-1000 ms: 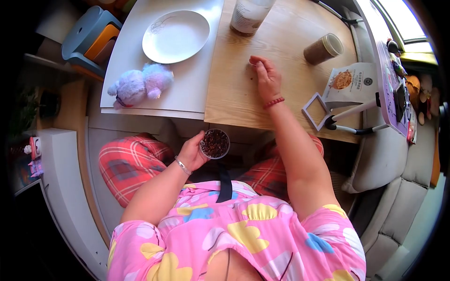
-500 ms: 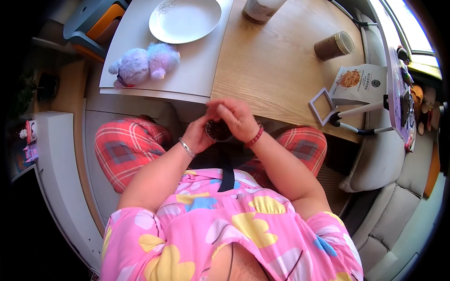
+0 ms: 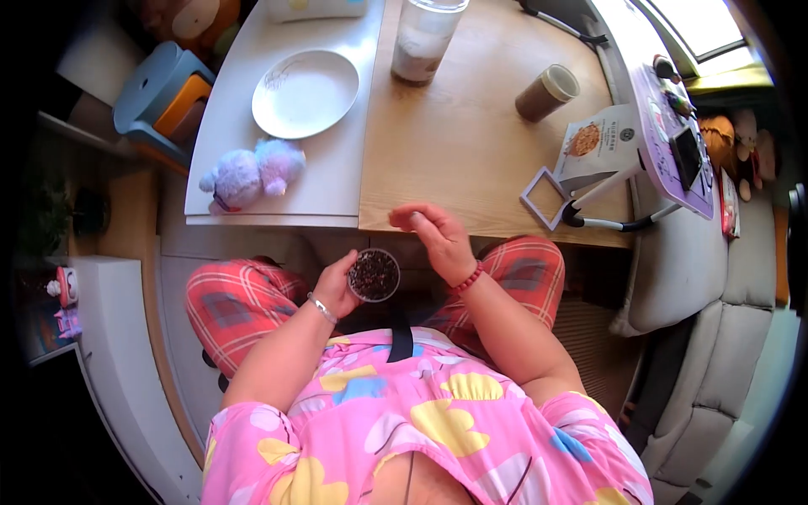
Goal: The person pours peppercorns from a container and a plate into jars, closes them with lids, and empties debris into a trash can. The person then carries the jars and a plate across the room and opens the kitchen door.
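My left hand [image 3: 336, 290] is wrapped around the side of a round cup-like container [image 3: 375, 274], held above my lap with its mouth facing up. Dark brown bits with some pale specks fill what I can see inside it; their kind is unclear. My right hand [image 3: 443, 246] hovers to the right of the container, near the table's front edge. Its fingers stretch out to the left, the thumb lies alongside, and no object shows in it.
A white plate [image 3: 305, 94] and a fluffy purple-blue plush toy [image 3: 252, 173] lie on the table's white part. On the wooden part [image 3: 454, 160] stand a tall clear canister [image 3: 427, 38], a brown-filled jar [image 3: 546, 94], a printed bag [image 3: 594, 145] and a small folding table [image 3: 673, 143].
My right hand has lifted off the container's mouth and moved right, uncovering the dark bits. My left hand still holds the container. The view has shifted, showing more of the table's far side.
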Motion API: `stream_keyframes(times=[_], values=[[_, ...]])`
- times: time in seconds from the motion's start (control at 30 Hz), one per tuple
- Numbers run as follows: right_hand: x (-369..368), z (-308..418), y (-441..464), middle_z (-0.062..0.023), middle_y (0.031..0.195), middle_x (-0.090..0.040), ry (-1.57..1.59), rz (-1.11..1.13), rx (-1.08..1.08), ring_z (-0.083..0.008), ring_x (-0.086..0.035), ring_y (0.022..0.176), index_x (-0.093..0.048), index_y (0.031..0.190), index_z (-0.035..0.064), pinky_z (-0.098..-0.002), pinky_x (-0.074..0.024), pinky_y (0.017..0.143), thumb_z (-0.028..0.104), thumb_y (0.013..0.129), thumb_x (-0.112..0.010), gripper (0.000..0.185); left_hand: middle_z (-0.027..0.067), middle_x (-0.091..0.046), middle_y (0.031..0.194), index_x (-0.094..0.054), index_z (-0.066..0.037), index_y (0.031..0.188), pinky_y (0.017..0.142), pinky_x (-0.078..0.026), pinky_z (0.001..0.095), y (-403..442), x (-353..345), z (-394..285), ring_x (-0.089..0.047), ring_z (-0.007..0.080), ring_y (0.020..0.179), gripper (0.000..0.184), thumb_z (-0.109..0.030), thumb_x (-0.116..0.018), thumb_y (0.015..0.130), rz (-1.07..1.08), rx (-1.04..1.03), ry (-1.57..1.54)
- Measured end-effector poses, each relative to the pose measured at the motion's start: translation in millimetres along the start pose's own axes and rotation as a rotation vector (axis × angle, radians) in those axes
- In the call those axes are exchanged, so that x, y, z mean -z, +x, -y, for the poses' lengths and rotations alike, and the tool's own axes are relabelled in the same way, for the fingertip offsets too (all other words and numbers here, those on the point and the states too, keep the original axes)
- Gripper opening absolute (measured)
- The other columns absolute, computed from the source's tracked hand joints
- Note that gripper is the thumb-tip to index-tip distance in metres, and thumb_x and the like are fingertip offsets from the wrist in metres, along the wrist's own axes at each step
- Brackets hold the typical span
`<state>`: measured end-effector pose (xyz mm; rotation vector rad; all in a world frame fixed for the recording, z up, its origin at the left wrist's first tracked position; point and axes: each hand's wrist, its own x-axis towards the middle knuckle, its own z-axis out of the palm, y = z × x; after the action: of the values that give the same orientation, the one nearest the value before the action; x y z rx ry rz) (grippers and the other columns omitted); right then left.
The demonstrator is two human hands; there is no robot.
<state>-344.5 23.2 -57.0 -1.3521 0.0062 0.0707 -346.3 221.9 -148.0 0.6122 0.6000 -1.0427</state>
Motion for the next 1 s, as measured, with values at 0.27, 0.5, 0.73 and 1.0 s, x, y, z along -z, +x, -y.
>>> stream_keyframes(times=[0.27,0.5,0.73,1.0], values=[[57.7,12.4,-30.8,-0.0016,0.072,-0.057,0.065,-0.317,0.070,-0.0056,-0.052,0.061,-0.058,0.098,-0.0004,-0.0185,-0.0421,0.055,0.013,0.093,-0.044,0.020,0.0137,-0.062,0.102,-0.057,-0.002,0.105,0.084,-0.048,0.0419,-57.5,-30.4,-13.0,-0.059,0.0276,0.094,0.041,-0.036,-0.039,0.092,0.117,-0.160,-0.012],[73.0,-2.0,-17.9,0.0061,0.054,-0.037,-0.090,-0.480,0.123,-0.0024,-0.032,0.047,-0.057,0.095,0.0028,-0.0181,-0.0268,0.044,0.007,0.090,-0.042,0.016,0.0143,-0.062,0.099,-0.058,-0.002,0.102,0.084,-0.048,0.0412,-93.2,-56.4,-40.2,-0.060,0.0271,0.092,0.037,-0.035,-0.047,0.089,0.150,-0.333,-0.032],[68.5,-14.3,-10.9,-0.0052,0.055,-0.049,-0.669,-0.416,0.112,-0.0125,-0.046,0.049,-0.060,0.092,0.0064,-0.0266,-0.0376,0.047,0.005,0.086,-0.047,0.014,0.0148,-0.063,0.099,-0.058,-0.001,0.102,0.085,-0.048,0.0418,-66.6,-56.7,-84.1,-0.061,0.0267,0.092,0.033,-0.030,-0.050,0.087,0.157,-0.435,-0.014],[74.0,-9.7,0.4,-0.0110,0.069,-0.058,-0.826,-0.366,-0.044,-0.0210,-0.056,0.061,-0.059,0.083,0.0008,-0.0292,-0.0442,0.057,0.007,0.082,-0.054,0.008,0.0067,-0.062,0.091,-0.057,0.003,0.101,0.077,-0.049,0.0287,-46.2,-47.9,-101.6,-0.060,0.0150,0.085,0.021,-0.011,-0.051,0.086,0.145,-0.450,-0.004]])
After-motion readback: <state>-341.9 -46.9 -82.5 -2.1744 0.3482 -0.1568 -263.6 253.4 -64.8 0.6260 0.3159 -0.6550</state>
